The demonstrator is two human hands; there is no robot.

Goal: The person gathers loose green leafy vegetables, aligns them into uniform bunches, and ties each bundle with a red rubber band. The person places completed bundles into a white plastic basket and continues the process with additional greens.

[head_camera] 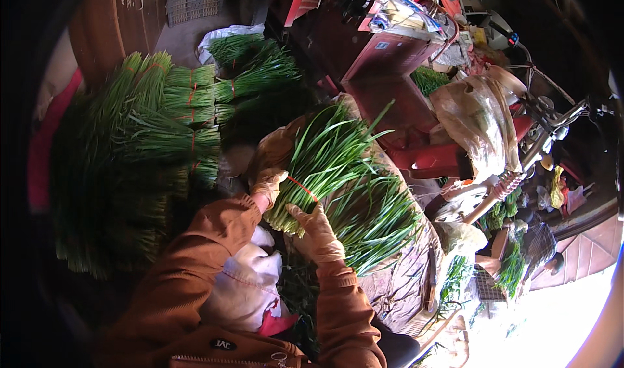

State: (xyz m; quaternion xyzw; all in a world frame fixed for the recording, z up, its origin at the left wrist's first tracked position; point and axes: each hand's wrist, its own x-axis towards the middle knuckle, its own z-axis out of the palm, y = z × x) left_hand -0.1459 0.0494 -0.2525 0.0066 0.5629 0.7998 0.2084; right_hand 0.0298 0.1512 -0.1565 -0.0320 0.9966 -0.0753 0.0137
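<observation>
A bundle of green garlic chives (324, 158) lies across the covered work surface (390, 290) in front of me, a red tie (302, 188) around it near the pale stem ends. My left hand (269, 186), in a light thin glove, grips one side of the bundle beside the tie. On the other side my right hand (318, 229), gloved alike, has its thumb and fingers against the stems just below the tie. Loose chives (373, 217) are spread to the right of the bundle, under and beyond my right hand.
Stacked chive bundles with red ties (192, 104) rise at the left. A red three-wheeled vehicle (390, 61) stands beyond the surface, its handlebar (565, 119) draped near a plastic sack (475, 119). Another person (538, 241) handles chives at the far right. A plastic crate (195, 6) sits at the back.
</observation>
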